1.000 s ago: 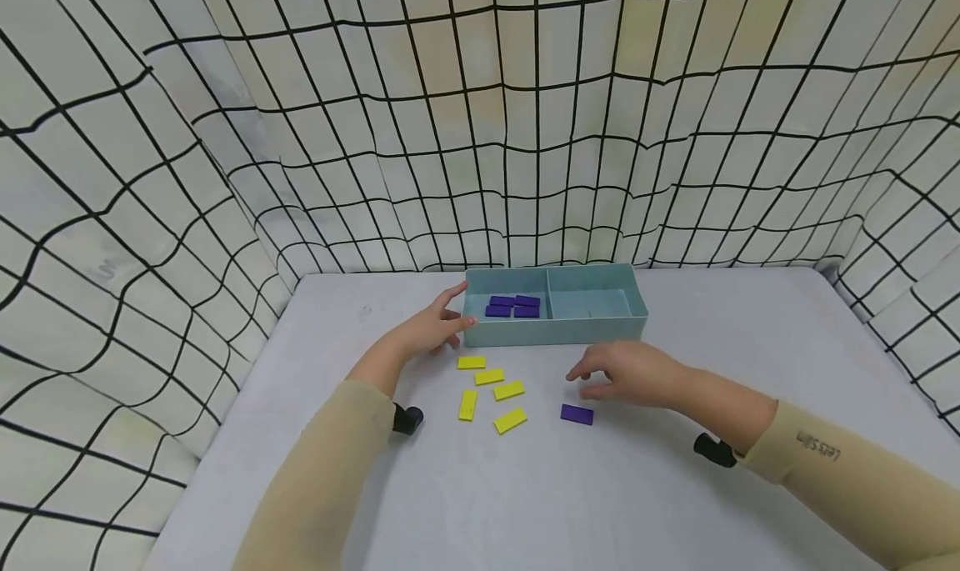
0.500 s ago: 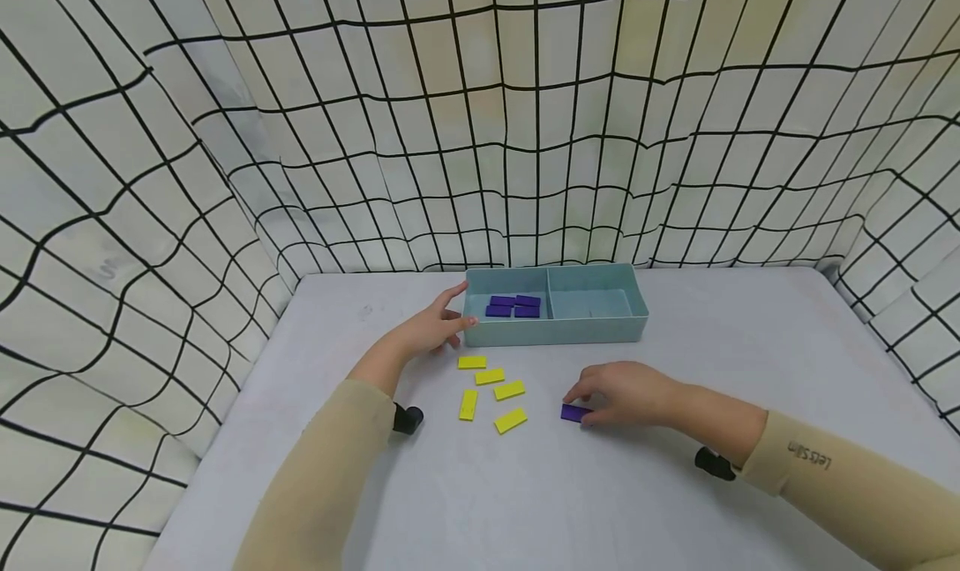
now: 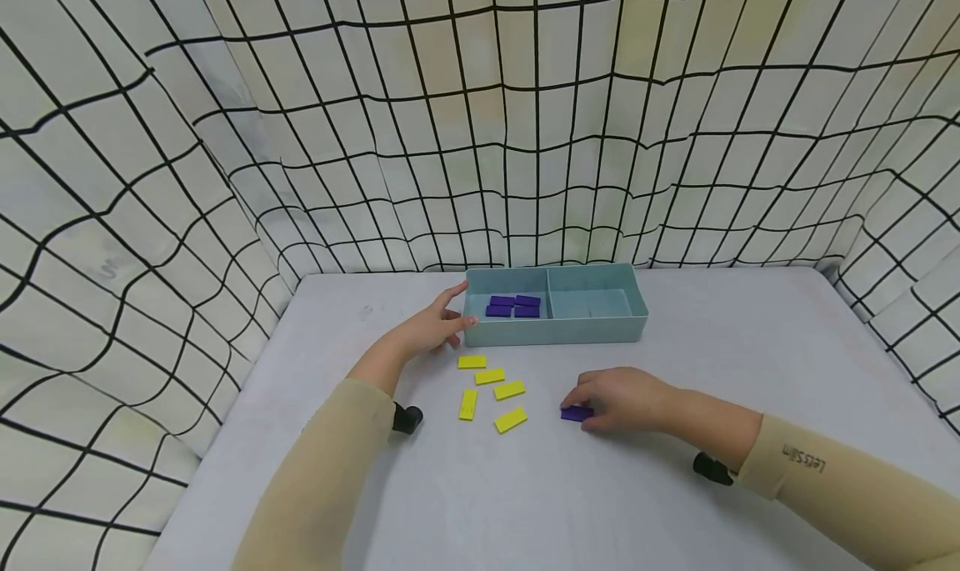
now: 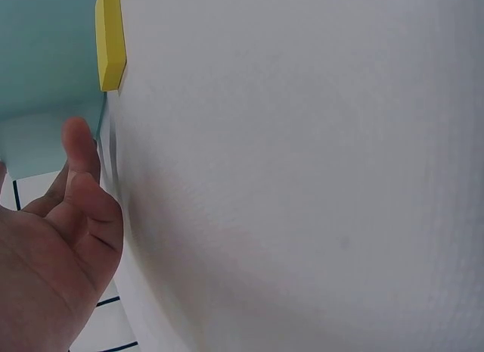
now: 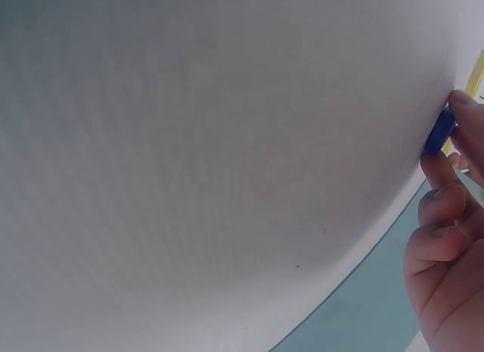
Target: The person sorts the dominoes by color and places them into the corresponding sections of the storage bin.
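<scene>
My right hand (image 3: 626,400) pinches a small purple rectangular block (image 3: 576,414) by its ends, between thumb and fingertips, low at the white table. In the right wrist view the same block (image 5: 440,132) looks dark blue between thumb and finger. My left hand (image 3: 427,328) rests against the left end of a pale teal two-compartment box (image 3: 555,332), index finger at the rear corner and thumb at the front rim. The left wrist view shows that hand (image 4: 68,238) with spread, slightly bent fingers beside the box wall. Several purple blocks (image 3: 513,306) lie in the left compartment; the right compartment (image 3: 592,292) shows its bare floor.
Several yellow blocks (image 3: 489,377) lie scattered on the table (image 3: 480,488) in front of the box, between the hands. One yellow block (image 4: 111,38) appears near the left hand. A black grid net (image 3: 502,137) over pale walls surrounds the table's back and sides.
My right hand has come down toward the front onto the purple block and now pinches it. The left hand, the box and the yellow blocks stay in place.
</scene>
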